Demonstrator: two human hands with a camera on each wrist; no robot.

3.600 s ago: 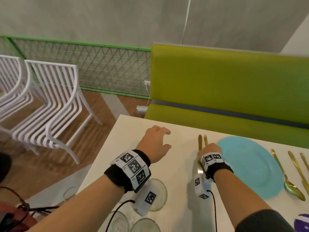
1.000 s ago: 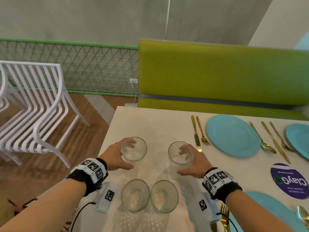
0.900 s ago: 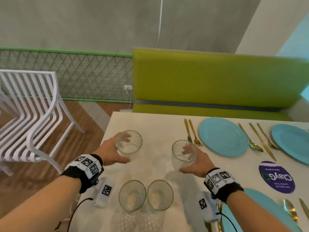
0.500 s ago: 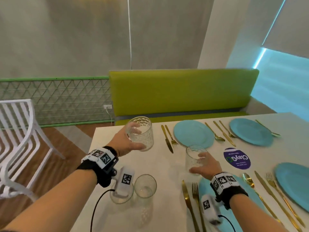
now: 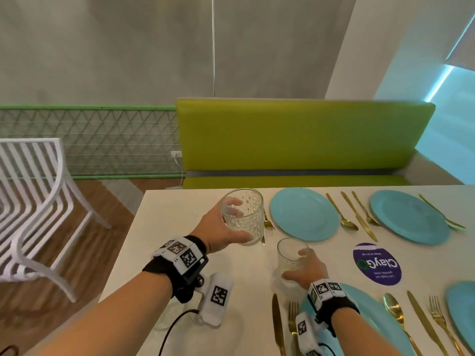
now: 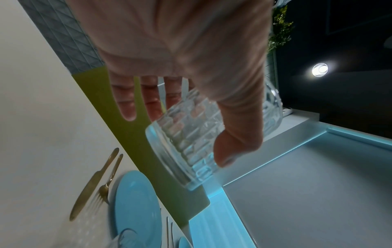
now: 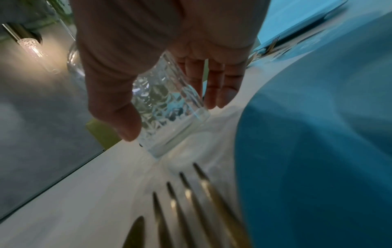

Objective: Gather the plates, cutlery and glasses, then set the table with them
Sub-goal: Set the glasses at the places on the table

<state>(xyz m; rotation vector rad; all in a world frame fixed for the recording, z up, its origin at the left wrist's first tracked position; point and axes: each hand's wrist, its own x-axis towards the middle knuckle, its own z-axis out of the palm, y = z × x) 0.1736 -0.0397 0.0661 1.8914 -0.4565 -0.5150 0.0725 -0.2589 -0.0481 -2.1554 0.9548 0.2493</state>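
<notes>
Glasses step now, I think: left hand (image 5: 218,231) grips one glass (image 5: 243,217) up in the air by the far plate (image 5: 304,214), right hand (image 5: 305,269) wraps another (image 5: 289,258) right at the counter (image 5: 180,227) above the near fork (image 7: 191,193). Next is setting both down upright. Only the right wrist view shows that base about touching.

Green bench (image 5: 303,134) behind table (image 5: 159,227), white slatted chair (image 5: 33,201) — purple round sticker (image 5: 377,264)
</notes>
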